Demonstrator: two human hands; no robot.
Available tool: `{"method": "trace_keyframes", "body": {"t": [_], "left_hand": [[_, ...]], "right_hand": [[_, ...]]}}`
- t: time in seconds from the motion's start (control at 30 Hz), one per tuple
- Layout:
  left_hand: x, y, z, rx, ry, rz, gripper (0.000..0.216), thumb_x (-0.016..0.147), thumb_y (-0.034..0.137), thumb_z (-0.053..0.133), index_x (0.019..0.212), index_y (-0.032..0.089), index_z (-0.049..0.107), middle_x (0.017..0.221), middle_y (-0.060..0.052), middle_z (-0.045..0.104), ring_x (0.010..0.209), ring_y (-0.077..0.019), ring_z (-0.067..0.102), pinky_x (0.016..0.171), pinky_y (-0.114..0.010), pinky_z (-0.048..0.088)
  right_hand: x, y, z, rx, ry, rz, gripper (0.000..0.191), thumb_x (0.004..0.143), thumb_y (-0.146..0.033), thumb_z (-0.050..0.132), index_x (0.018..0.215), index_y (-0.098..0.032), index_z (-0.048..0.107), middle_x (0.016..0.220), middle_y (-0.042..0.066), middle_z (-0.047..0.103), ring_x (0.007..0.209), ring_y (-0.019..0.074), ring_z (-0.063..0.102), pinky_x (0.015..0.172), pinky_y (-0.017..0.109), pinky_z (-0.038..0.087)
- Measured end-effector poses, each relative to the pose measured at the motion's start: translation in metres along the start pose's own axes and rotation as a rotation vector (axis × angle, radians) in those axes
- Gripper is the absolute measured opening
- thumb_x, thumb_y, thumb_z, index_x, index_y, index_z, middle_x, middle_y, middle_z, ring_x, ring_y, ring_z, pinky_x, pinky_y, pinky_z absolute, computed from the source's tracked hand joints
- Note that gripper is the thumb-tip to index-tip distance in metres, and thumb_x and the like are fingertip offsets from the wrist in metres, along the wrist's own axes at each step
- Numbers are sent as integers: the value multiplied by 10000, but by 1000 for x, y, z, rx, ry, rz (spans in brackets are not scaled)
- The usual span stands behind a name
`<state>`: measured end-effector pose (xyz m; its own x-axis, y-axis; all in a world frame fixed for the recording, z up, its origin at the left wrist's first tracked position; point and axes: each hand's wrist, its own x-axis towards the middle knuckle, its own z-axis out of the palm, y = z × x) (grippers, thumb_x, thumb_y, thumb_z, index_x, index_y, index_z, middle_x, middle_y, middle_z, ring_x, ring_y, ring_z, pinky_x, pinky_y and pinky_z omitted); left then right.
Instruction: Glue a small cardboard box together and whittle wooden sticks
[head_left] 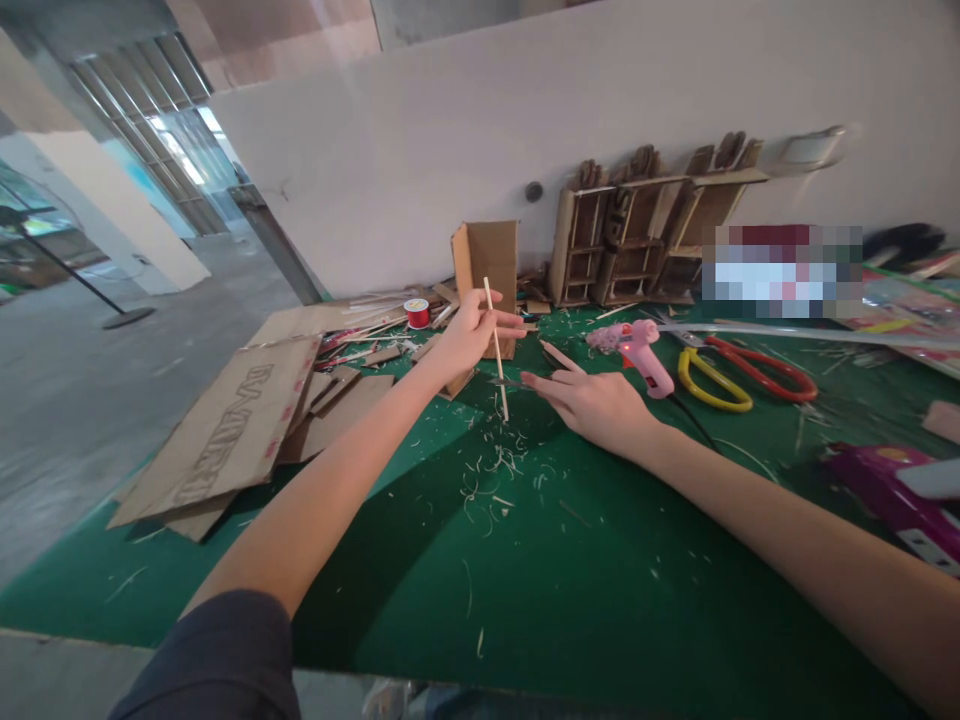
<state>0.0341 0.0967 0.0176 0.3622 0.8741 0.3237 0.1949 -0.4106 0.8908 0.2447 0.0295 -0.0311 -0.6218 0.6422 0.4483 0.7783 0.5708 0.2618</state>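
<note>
- The step in hand looks like whittling. The left hand (472,335) pinches a thin wooden stick (489,300) between thumb and fingertips, holding it nearly upright with its lower tip down on the surface (525,600).
- The right hand (596,405) lies low, fingers pressed together around what seems to be a small blade (508,383), whose grey tip meets the stick just below the left hand (the tool is too slim to make out fully).
- Pale shavings (487,480) lie scattered on the green mat right under the stick, which fits a paring cut.
- By judgement, a further stroke would call for a steady pinch on the stick, the blade angled away from the left fingers, and light pressure, since so thin a stick could snap.
- Just beyond the right hand lie a pink glue gun (637,350) and yellow-and-red scissors (742,375). A magenta object (892,490) sits near the right edge.
- To the left are flat cardboard sheets (225,430), offcuts and a red spool (417,313).
- An open cardboard box (487,260) stands behind the hands, and cardboard models (637,230) lean on the white wall (390,150).
- The room opens leftward onto a bare concrete floor (75,400) and bright windows (172,130).
</note>
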Motion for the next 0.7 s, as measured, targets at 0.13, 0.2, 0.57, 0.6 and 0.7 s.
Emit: {"method": "trace_keyframes", "body": {"t": [0.13,0.2,0.57,0.6,0.7], "left_hand": [[2,-2,-2,-11,-8,0,159,985,178,246,1111,202,339,1059,-99,676,920,-172,700,763,-293,498],[1,3,-2,1,-28,14,155,984,179,251,1105,195,346,1040,-98,679,909,-171,702,776,-300,494],[-1,9,0,12,-10,-47,148,973,174,230,1067,204,340,984,-71,679,861,-163,708,758,-294,489],[-1,9,0,14,-11,-44,144,973,176,234,1066,201,340,977,-70,678,855,-163,709,766,-299,490],[-2,9,2,27,-18,-23,134,974,191,243,1058,196,348,954,-68,678,821,-166,713,773,-316,495]], "right_hand": [[-5,-2,0,27,-80,-108,396,952,-304,376,1296,-364,563,768,-16,666,547,94,534,464,280,118],[-6,-3,0,2,-45,-107,422,945,-263,377,1325,-351,539,766,-11,662,551,93,532,470,285,125],[-3,-8,1,29,-69,-121,397,949,-294,362,1268,-357,590,801,-16,682,584,99,553,482,280,150],[-4,-8,2,12,-45,-102,410,946,-273,361,1289,-350,572,802,-13,679,582,102,553,484,280,150],[-6,-7,3,-42,40,-21,458,938,-201,355,1344,-330,524,807,2,673,595,107,556,495,279,167]]}}
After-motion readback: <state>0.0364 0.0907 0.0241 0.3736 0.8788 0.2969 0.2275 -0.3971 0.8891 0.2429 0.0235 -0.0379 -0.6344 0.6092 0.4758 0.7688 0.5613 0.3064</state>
